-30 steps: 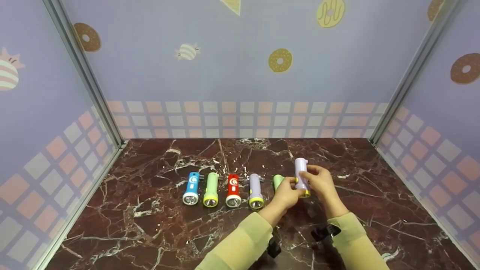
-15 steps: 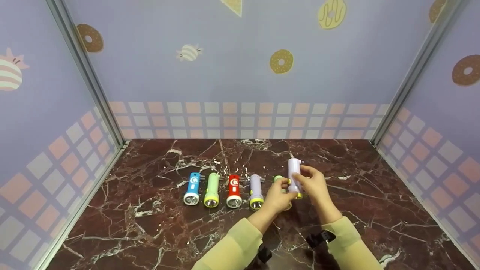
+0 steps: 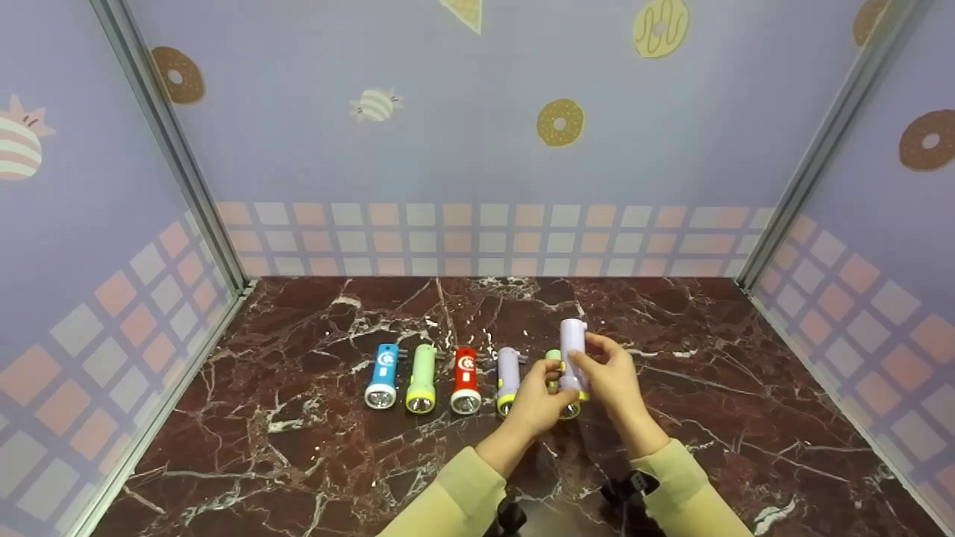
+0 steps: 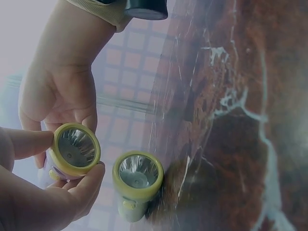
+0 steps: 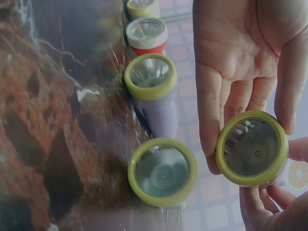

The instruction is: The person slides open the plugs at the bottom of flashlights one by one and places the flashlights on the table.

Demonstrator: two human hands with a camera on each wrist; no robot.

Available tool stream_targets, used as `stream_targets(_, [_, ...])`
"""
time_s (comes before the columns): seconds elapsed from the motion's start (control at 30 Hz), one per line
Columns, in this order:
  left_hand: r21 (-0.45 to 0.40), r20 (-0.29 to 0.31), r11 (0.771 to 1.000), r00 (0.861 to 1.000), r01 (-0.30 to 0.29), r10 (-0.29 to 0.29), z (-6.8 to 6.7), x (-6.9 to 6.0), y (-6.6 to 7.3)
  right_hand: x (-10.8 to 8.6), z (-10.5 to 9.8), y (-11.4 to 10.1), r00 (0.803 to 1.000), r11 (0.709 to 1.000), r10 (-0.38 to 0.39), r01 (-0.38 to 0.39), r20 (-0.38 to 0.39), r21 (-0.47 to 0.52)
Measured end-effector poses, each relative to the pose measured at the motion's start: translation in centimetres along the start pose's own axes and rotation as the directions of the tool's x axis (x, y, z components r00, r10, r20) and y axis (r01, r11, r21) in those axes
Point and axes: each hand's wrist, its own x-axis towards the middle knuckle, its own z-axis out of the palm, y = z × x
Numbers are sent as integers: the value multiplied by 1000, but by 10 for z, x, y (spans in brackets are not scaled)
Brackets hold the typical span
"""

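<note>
A light purple flashlight [image 3: 573,347] with a yellow rim is held up between both hands. My left hand [image 3: 533,399] grips it from the left, near the lens end; my right hand [image 3: 613,377] pinches its right side with thumb and fingers. In the left wrist view its lens [image 4: 77,148] faces the camera, and so does the lens [image 5: 252,149] in the right wrist view. Behind and below the hands lies a green flashlight [image 3: 553,356], partly hidden. It shows beside the held one in the left wrist view, with its yellow rim [image 4: 138,195] outward.
To the left, a row lies on the dark marbled table [image 3: 313,462]: a blue flashlight [image 3: 384,373], a light green flashlight [image 3: 423,373], a red flashlight [image 3: 466,377] and a second purple flashlight [image 3: 508,369]. Patterned panels [image 3: 477,149] enclose the back and sides.
Both hands have moved left together, carrying the purple flashlight from the right of the partly hidden green one to in front of it. The other flashlights stay in place.
</note>
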Motion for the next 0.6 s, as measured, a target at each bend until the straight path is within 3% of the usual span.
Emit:
stream_targets(0.43, [10, 5, 998, 998, -63, 63, -12, -15, -5, -17, 13, 8, 999, 998, -52, 52, 3, 44])
stream_targets(0.6, [-18, 10, 998, 998, -59, 59, -16, -18, -9, -23, 16, 9, 997, 995, -79, 78, 10, 54])
